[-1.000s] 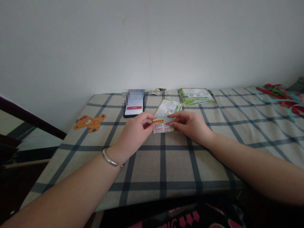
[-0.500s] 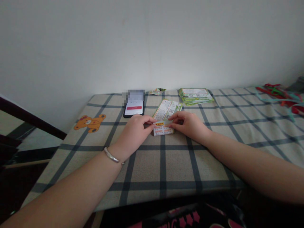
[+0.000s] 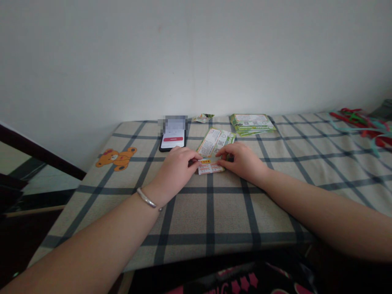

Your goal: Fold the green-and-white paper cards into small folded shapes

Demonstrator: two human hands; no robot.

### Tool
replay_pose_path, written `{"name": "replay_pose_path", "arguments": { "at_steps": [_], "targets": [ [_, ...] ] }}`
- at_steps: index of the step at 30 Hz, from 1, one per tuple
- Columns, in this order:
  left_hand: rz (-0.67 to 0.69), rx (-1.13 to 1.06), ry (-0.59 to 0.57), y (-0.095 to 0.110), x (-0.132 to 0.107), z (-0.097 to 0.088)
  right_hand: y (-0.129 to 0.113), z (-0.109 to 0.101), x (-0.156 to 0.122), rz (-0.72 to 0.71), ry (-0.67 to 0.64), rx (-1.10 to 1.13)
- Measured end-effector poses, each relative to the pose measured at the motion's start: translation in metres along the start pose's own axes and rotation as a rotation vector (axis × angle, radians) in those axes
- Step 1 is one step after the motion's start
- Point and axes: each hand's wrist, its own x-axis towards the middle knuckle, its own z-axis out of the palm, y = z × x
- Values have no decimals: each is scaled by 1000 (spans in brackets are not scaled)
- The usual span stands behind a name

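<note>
1. See the printed paper [image 3: 211, 168] just on the near side of the green-edged card [image 3: 212, 141], over the checked tablecloth [image 3: 190, 214].
2. Judge as light, thin and easily creased; best taken by opposite side edges, with little squeeze.
3. Pinched at its left edge by the left hand [image 3: 175, 168], with thumb and fingers nearly together.
4. Pinched at its right edge by the right hand [image 3: 246, 162], with a small gap and exact contact partly hidden.
</note>
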Motion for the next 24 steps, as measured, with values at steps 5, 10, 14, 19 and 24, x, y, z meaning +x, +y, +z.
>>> {"name": "replay_pose_path", "arguments": {
  "at_steps": [5,10,14,19,24],
  "targets": [
    [-5,57,-8,1,0,1,3,0,2,25,-11,-60],
    [-23,103,-9,3,-1,0,3,-1,3,70,-11,-113],
    [48,134,-29,5,-1,-1,4,-1,2,64,-3,-114],
    [142,198,-84,9,-2,-5,6,1,0,26,32,-72],
    [185,247,-143,12,-4,-10,4,0,0,-22,67,13]
  ]
}}
